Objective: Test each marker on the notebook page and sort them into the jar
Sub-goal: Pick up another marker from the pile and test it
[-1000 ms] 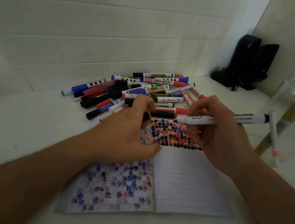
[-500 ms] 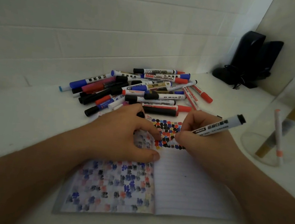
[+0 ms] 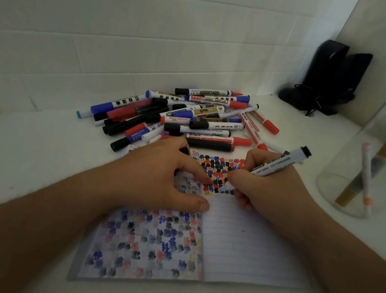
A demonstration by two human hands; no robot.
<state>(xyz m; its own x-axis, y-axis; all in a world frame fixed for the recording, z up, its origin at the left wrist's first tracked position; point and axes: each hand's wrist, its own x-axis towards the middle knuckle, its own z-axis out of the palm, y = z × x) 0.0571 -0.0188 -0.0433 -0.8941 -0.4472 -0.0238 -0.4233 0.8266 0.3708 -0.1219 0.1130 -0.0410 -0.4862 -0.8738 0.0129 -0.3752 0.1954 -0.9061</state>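
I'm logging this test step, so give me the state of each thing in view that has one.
Notebook: open flat, right page partly marked.
Marker: uncapped, tip on page.
Right hand: grips the marker.
Left hand: presses on the notebook, seems to hold a black cap.
Jar: upright, two markers inside.
Marker pile: loose, capped.

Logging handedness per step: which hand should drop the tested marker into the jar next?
Right. The right hand already grips the marker, and the jar stands on its side. The left hand rests on the notebook.
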